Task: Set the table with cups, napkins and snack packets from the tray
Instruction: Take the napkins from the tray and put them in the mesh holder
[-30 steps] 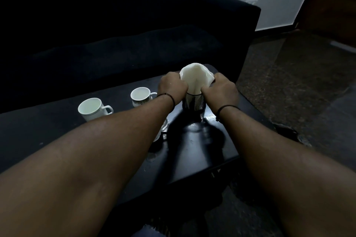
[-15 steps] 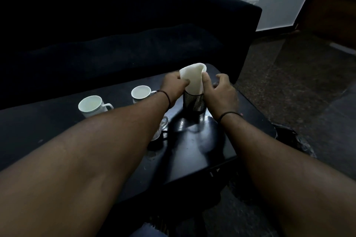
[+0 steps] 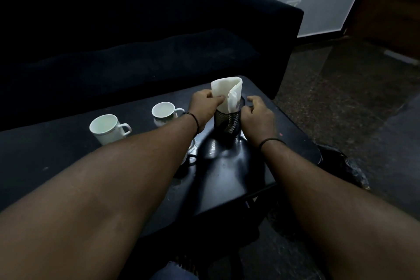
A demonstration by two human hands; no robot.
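A white napkin (image 3: 227,92) stands folded in a black mesh holder (image 3: 228,123) on the dark table (image 3: 284,136). My left hand (image 3: 204,103) pinches the napkin's left edge. My right hand (image 3: 258,118) sits beside the holder's right side with relaxed fingers; I cannot tell whether it touches the holder. Two white cups stand to the left: one (image 3: 108,128) further left, one (image 3: 164,112) closer to the holder. A third cup (image 3: 190,150) is mostly hidden under my left forearm.
A dark sofa (image 3: 136,41) runs along the table's far side. The table's right edge is close to the holder. A dark bag (image 3: 341,166) lies on the floor at the right. No tray or snack packets are in view.
Both hands had been wrapped round the napkin's top. The right hand has let go and drawn down beside the holder; the left now pinches only the napkin's edge. The napkin stands taller and flatter.
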